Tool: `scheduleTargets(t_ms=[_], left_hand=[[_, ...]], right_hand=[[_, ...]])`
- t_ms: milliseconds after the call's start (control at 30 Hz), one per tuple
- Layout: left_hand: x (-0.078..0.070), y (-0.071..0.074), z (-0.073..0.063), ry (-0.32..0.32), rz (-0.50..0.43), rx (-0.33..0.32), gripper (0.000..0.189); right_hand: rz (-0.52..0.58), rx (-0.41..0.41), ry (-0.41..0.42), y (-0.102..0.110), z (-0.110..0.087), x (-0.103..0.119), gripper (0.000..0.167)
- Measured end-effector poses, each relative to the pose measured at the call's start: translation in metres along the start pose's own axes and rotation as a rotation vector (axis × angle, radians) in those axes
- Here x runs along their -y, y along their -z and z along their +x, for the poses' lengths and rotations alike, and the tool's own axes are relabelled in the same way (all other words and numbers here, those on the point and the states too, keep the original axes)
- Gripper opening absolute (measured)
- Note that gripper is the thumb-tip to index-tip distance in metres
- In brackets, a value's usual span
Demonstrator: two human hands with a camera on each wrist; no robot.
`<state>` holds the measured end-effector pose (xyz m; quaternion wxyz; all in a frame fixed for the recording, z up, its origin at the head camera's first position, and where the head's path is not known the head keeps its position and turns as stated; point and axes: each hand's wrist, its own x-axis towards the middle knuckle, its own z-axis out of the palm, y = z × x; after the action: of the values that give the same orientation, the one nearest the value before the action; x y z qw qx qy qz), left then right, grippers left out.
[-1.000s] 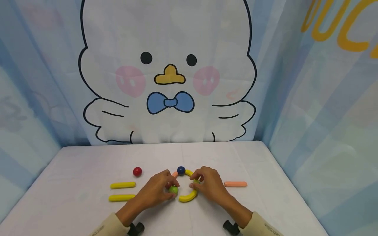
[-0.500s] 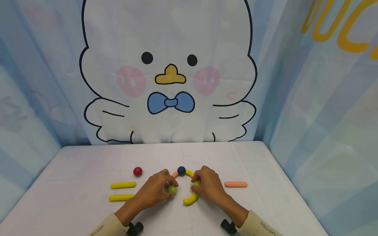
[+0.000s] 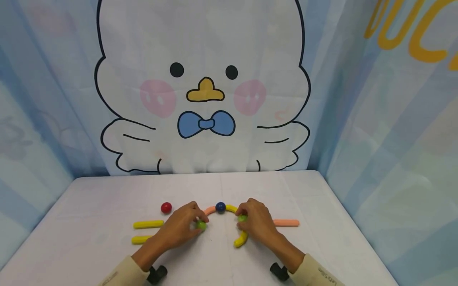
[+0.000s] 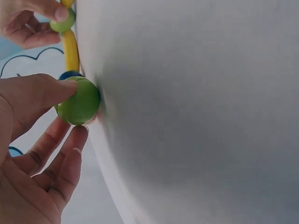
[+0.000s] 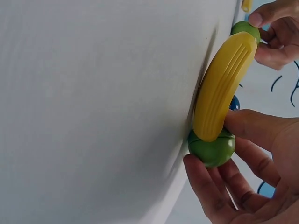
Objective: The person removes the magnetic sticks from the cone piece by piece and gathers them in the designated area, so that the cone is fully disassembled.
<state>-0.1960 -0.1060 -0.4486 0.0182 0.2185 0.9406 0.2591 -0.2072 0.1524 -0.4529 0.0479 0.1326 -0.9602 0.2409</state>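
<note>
My left hand (image 3: 180,225) pinches a green ball (image 4: 79,101) between thumb and fingers. My right hand (image 3: 258,222) pinches a second green ball (image 5: 212,149) the same way. Between the two balls runs an arch: a curved orange stick (image 3: 209,210), a dark blue ball (image 3: 220,207) at the top, then a curved yellow stick (image 3: 231,208). Another curved yellow stick (image 5: 225,86) joins the ball in my right hand and bends towards me, its near end loose. The pieces look like a ball-and-stick building toy.
On the white table (image 3: 107,198) a red ball (image 3: 166,207) and two straight yellow sticks (image 3: 148,224) lie left of my left hand. A straight orange stick (image 3: 287,223) lies right of my right hand. A cartoon-printed curtain (image 3: 205,47) hangs behind the table.
My hands have moved apart, the left one leftwards and the right one slightly right. The ring has widened into an arch, and the loose yellow end has swung right, away from the left green ball.
</note>
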Motion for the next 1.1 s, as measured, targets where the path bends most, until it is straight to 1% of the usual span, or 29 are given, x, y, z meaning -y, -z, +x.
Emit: scheduleTargets(t_ms=[133, 400, 700, 900, 1000, 1100], left_hand=[[0.005, 0.003, 0.001, 0.020, 0.022, -0.015, 0.027], [0.012, 0.008, 0.006, 0.046, 0.026, -0.032, 0.029], [0.013, 0.008, 0.008, 0.064, 0.046, -0.051, 0.030], [0.009, 0.008, 0.009, 0.052, 0.067, -0.065, 0.029], [0.004, 0.007, 0.012, 0.031, 0.064, -0.079, 0.029], [-0.003, 0.005, 0.016, -0.004, 0.043, -0.086, 0.030]], right_hand=[[0.008, -0.008, 0.018, 0.002, 0.001, -0.004, 0.024], [0.001, -0.003, 0.009, 0.002, 0.005, -0.006, 0.026], [-0.006, -0.002, 0.016, 0.001, 0.008, -0.008, 0.028], [0.039, -0.034, -0.002, 0.002, 0.004, -0.010, 0.034], [0.078, -0.071, -0.010, 0.006, 0.000, -0.011, 0.037], [0.121, -0.112, -0.020, 0.009, -0.004, -0.013, 0.040]])
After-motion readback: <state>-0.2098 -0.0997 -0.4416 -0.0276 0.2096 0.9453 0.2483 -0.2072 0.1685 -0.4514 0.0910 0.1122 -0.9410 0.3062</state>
